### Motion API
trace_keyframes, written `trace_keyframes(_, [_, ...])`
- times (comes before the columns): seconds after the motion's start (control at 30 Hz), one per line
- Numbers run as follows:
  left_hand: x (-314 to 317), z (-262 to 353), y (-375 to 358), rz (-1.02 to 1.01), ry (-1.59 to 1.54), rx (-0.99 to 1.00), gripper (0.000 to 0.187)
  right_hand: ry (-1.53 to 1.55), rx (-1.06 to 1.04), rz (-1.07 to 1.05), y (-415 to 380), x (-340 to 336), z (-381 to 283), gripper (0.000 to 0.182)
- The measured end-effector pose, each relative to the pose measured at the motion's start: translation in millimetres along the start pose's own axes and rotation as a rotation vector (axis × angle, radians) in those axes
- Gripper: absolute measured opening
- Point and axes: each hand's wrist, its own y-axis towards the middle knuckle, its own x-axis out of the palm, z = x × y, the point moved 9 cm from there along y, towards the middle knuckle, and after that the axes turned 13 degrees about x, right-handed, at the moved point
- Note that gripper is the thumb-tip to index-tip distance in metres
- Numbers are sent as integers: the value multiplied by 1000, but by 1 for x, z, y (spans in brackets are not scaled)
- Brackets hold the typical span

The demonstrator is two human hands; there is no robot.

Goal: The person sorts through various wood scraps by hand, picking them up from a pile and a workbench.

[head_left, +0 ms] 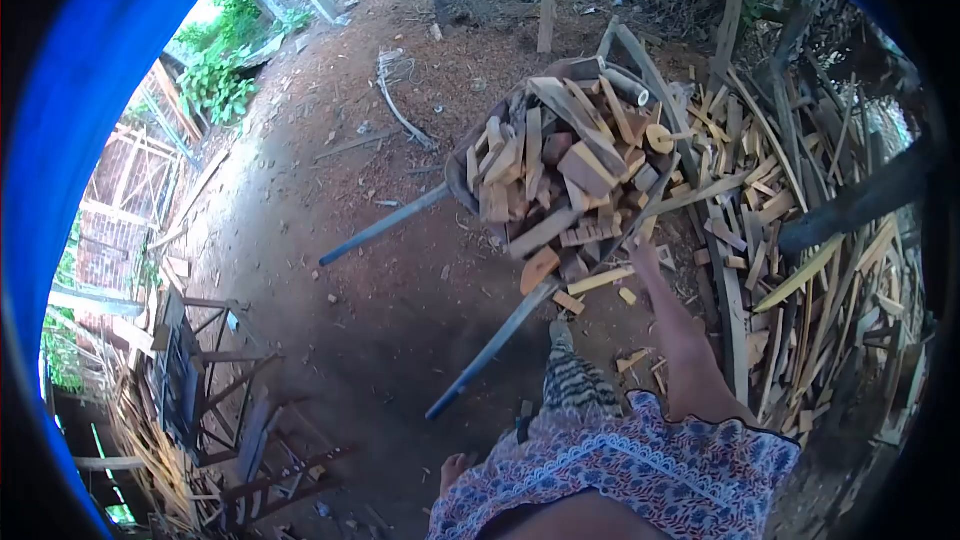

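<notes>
A wheelbarrow (462, 180) heaped with cut wood blocks (590, 168) stands in front of me, its two handles (385, 225) pointing back toward me. My right hand (643, 248) reaches to the near right side of the heap, its fingers closed around a small pale wood piece (646, 228). How the fingers wrap it is hard to make out. Low beside my body hangs my left hand (456, 467), holding nothing visible, its fingers loosely apart. An orange-brown block (540, 270) lies at the heap's near edge, by the right handle.
A large pile of wood offcuts and long strips (770, 210) lies to the right, with a dark post (860, 195) jutting over it. Wooden frames (215, 370) stand at lower left. Scraps (568, 302) are scattered on the dirt ground (370, 320). Upright posts (547, 0) stand behind.
</notes>
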Motion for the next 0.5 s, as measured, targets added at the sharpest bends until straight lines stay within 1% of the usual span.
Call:
trace_keyframes(0.03, [7, 18, 11, 22, -23, -14, 31, -75, -75, 121, 42, -14, -27, 48])
trace_keyframes(0.07, [22, 54, 12, 39, -57, -79, 27, -102, -103, 216, 86, -24, -45, 48])
trace_keyframes(0.1, [32, 80, 23, 41, -51, -92, 27, -133, -128, 305, 122, -30, -62, 49])
trace_keyframes(0.17, [45, 112, 38, 65, -239, -152, 30, -213, -172, 394, 162, -43, -111, 49])
trace_keyframes(0.2, [56, 135, 44, 31, -246, -115, 29, -218, -162, 378, 174, -44, -130, 49])
trace_keyframes(0.23, [62, 148, 50, 38, -237, -127, 29, -273, -142, 393, 182, -45, -150, 49])
trace_keyframes(0.27, [69, 159, 58, -5, -136, -127, 29, -327, -125, 410, 194, -43, -162, 49])
trace_keyframes(0.3, [78, 171, 66, -50, -39, -125, 29, -327, -122, 402, 208, -39, -167, 49])
trace_keyframes(0.33, [83, 181, 72, -44, -34, -129, 29, -388, -106, 397, 222, -34, -170, 48])
trace_keyframes(0.37, [89, 197, 79, -56, -1, -72, 31, -447, -92, 392, 232, -29, -173, 48])
trace_keyframes(0.4, [95, 213, 83, -68, 32, -15, 34, -482, -62, 401, 236, -27, -173, 41])
trace_keyframes(0.43, [99, 230, 85, -62, 37, -17, 34, -479, -62, 394, 242, -26, -174, 41])
trace_keyframes(0.5, [111, 259, 90, -86, -3, -42, 34, -470, 4, 371, 255, -27, -171, 34])
